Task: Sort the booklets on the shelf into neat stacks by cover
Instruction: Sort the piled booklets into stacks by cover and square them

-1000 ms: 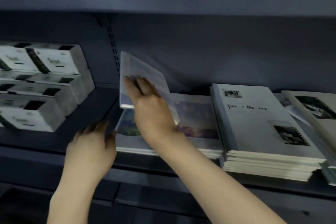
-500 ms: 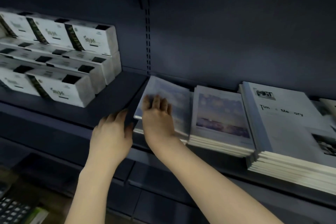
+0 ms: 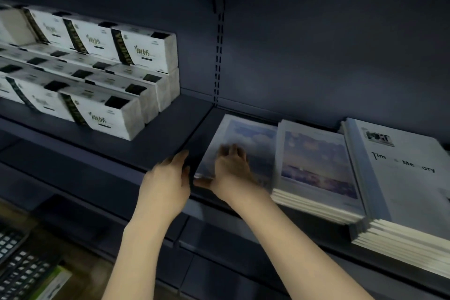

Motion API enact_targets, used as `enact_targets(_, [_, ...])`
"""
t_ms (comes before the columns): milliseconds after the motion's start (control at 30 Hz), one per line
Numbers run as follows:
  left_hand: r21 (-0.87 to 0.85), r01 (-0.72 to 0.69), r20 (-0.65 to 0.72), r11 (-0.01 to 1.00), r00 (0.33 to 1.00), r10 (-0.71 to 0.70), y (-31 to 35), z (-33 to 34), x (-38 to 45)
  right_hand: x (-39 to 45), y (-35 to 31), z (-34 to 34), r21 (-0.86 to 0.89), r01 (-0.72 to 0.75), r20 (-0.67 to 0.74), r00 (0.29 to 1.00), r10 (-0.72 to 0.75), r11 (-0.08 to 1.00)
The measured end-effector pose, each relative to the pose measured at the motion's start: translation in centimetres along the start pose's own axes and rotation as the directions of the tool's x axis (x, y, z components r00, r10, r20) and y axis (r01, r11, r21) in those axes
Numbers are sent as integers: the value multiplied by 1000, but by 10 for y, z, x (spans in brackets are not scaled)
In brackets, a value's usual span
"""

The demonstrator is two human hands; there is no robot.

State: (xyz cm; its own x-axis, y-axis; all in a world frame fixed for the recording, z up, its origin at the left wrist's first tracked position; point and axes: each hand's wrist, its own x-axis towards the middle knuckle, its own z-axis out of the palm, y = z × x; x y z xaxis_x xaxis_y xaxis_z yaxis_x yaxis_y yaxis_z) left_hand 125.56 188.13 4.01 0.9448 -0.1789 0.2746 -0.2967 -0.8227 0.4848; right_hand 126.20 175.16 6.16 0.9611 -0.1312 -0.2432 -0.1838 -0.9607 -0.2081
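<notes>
While the right hand (image 3: pixel 231 168) pinches the front left corner of the cloud-cover booklet (image 3: pixel 253 143) at the shelf's (image 3: pixel 170 139) front edge, the left hand (image 3: pixel 168 178) rests flat beside it, fingers straight, with the sunset-cover stack (image 3: pixel 316 165) just right.

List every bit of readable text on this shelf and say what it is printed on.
"YUJIAO": dark band on the white boxes.
"雨娇": front of the same boxes.
"Tim", then "Me..ory" with letters missing: cover of the grey booklet.
Logo above that title: blurred, unreadable.
Small print on the boxes: too small.
Sky booklets: no text.
</notes>
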Motion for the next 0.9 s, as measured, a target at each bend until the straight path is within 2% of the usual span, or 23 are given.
enact_targets(133, [6, 1, 66, 1000, 998, -1, 0, 4, 2, 1, 0, -4, -63, 3, 13, 1000, -3, 998])
enact_targets(267, [37, -32, 144, 999, 989, 26, 1, 7, 6, -4, 5, -3, -23, 42, -47, 998, -43, 999])
enact_targets(467, [124, -63, 205, 990, 978, 37, 3, 9, 15, 2, 7, 10, -93, 58, -132, 989, -70, 994])
enact_targets(533, [112, -52, 237, 992, 971, 25, 6, 7, 17, 2, 11, 10, -65, 85, -113, 989, -92, 994])
enact_targets(667, [122, -72, 245, 990, 969, 41, 12, 7, 21, -6, 17, -4, 106, 88, -29, 996, -85, 991])
enact_targets(800, [116, -74, 283, 990, 958, 39, 15, 3, 24, -19, 24, -24, 113, 160, -105, 983, -148, 981])
enact_targets(900, [211, -95, 350, 973, 937, 15, 23, -3, 27, -34, 31, -44, 92, 224, -193, 960, -203, 970])
